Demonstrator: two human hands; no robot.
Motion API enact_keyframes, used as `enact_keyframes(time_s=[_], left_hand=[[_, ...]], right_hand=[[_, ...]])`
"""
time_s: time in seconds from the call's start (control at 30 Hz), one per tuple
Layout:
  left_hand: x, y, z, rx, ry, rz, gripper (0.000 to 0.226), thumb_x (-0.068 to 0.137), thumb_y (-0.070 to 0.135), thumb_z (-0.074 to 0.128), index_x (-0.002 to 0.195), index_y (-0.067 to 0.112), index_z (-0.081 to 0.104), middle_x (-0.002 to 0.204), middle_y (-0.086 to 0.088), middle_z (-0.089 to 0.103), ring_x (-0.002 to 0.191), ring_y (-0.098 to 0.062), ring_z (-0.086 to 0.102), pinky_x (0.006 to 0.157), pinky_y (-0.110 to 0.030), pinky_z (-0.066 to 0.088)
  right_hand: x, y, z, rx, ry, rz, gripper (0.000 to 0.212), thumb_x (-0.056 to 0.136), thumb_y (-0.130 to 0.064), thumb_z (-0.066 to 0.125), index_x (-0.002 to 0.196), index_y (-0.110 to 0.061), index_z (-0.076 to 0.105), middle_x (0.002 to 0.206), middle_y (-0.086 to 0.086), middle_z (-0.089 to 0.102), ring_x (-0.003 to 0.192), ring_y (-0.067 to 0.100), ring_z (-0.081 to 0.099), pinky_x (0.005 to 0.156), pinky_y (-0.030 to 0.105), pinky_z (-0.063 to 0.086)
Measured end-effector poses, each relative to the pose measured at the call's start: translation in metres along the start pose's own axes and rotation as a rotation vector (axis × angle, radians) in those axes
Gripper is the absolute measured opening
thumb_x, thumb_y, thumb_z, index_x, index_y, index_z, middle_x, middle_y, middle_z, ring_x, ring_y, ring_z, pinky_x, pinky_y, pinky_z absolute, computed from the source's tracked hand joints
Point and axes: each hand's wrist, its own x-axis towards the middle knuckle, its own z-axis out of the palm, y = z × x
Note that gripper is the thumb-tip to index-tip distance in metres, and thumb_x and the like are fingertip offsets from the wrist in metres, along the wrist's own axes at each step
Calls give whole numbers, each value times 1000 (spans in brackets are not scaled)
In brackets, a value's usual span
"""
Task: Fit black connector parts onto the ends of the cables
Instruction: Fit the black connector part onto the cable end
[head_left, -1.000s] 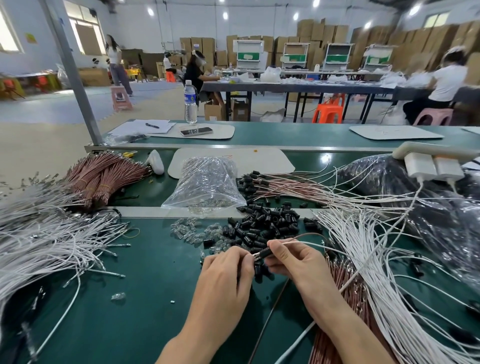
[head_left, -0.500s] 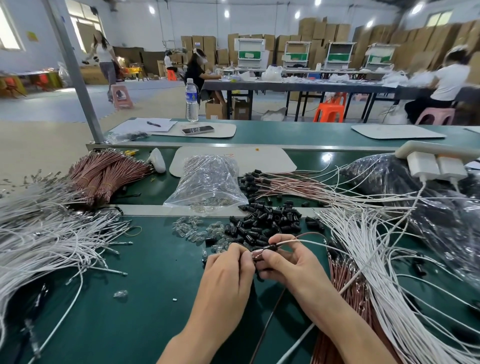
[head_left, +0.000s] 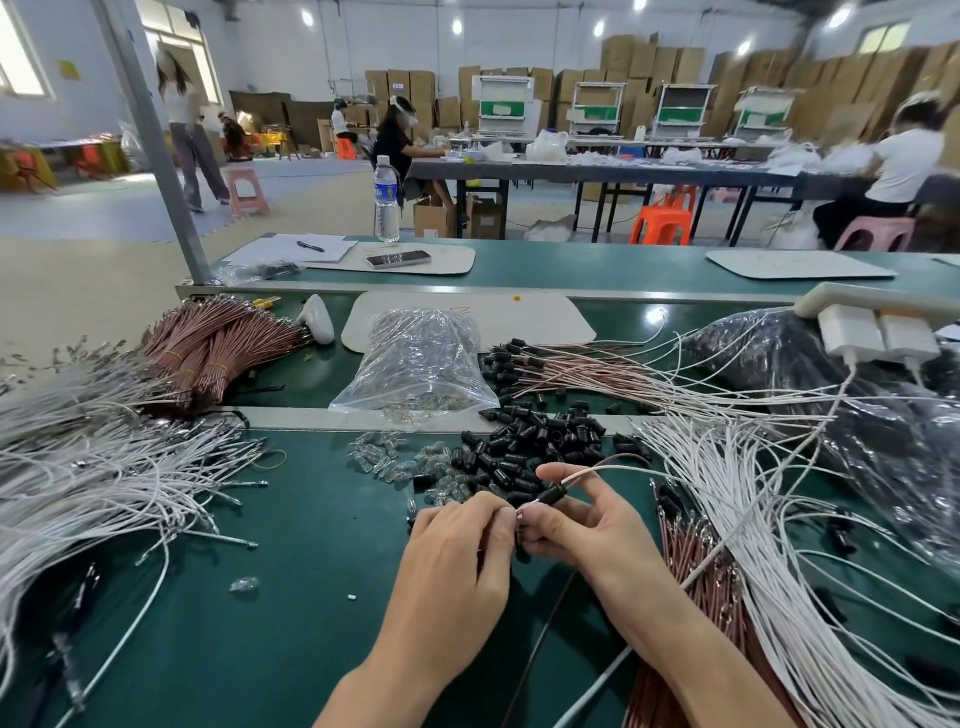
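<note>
Over a green worktop (head_left: 260, 597), the left hand (head_left: 457, 551) keeps its grip pinched on the tip of a cable (head_left: 618, 466). The right hand (head_left: 592, 525) has its grip clamped on the black connector (head_left: 553, 494) threaded on that cable, near a pile (head_left: 524, 447) of loose connectors.

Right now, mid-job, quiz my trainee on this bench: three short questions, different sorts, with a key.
1. True or false: the left hand pinches the tip of the cable past the black connector part.
2. The right hand grips: A) that cable B) a bottle C) nothing.
3. What colour are the banded bundles far left?
Key: 1 true; 2 A; 3 reddish brown.
</note>
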Motion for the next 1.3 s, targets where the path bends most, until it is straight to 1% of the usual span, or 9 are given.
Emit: enact_keyframes(time_s=[0.17, 0.4, 0.53, 0.67, 0.77, 0.87, 1.07, 1.2, 1.3], left_hand=[[-1, 0, 0, 16, 2, 1, 18, 105, 35, 48, 90, 36, 57, 80, 22, 62, 94, 8, 50, 84, -19, 36], [0, 0, 0, -52, 15, -38, 18, 102, 38, 50, 85, 35, 57, 81, 18, 64, 92, 7, 50, 74, -20, 36], [-1, -1, 0, -21, 16, -9, 19, 103, 37, 49, 86, 35, 56, 77, 18, 62, 94, 5, 50, 77, -21, 37], [0, -1, -1, 0, 20, 13, 24, 102, 49, 40, 90, 38, 58, 80, 22, 61, 91, 2, 52, 79, -19, 36], [0, 1, -2, -1, 14, 13, 24, 101, 54, 37, 93, 42, 56, 94, 25, 62, 94, 7, 51, 77, -18, 36], [0, 2, -2, -30, 10, 4, 29, 96, 64, 32, 94, 45, 53, 108, 34, 57, 99, 11, 49, 77, -18, 38], [-1, -3, -1, -74, -16, -30, 19, 99, 52, 43, 93, 41, 57, 97, 29, 63, 91, -1, 52, 76, -19, 41], [0, -4, 0, -106, -18, -67, 21, 97, 54, 40, 92, 40, 55, 92, 27, 63, 89, -2, 52, 72, -17, 39], [0, -6, 0, -138, -31, -74, 23, 97, 55, 38, 93, 40, 54, 88, 23, 64, 91, -3, 53, 73, -20, 42]], right_hand=[[-2, -3, 1, -47, -22, -4, 30, 72, -25, 80, 99, -38, 73, 82, 12, 71, 78, 20, 71, 74, 26, 58], [-1, 0, 0, -63, 2, -15, 31, 82, -14, 78, 108, -31, 72, 85, 13, 74, 79, 20, 72, 73, 25, 57], [-1, 0, 0, -67, 1, -29, 42, 76, -21, 79, 116, -25, 68, 89, 15, 75, 86, 22, 75, 76, 24, 58], [-1, -1, 1, -59, -6, -21, 44, 75, -23, 79, 117, -27, 67, 91, 18, 75, 88, 22, 75, 77, 24, 58], [-1, -2, 0, -68, 0, -20, 33, 84, -16, 77, 108, -37, 71, 92, 15, 75, 87, 20, 73, 76, 23, 57], [-2, -3, -1, -91, 8, -17, 34, 89, -13, 74, 104, -42, 71, 95, 17, 75, 86, 19, 71, 78, 24, 56], [-3, -3, 0, -114, -10, -29, 35, 89, -11, 74, 103, -43, 72, 91, 13, 75, 85, 18, 71, 77, 22, 55], [-3, -4, 3, -91, -11, -44, 34, 80, -25, 79, 107, -43, 71, 93, 16, 75, 88, 21, 73, 79, 24, 56], [-2, -3, 3, -74, -14, -40, 38, 75, -27, 81, 108, -43, 72, 97, 21, 74, 87, 22, 72, 77, 24, 56]])
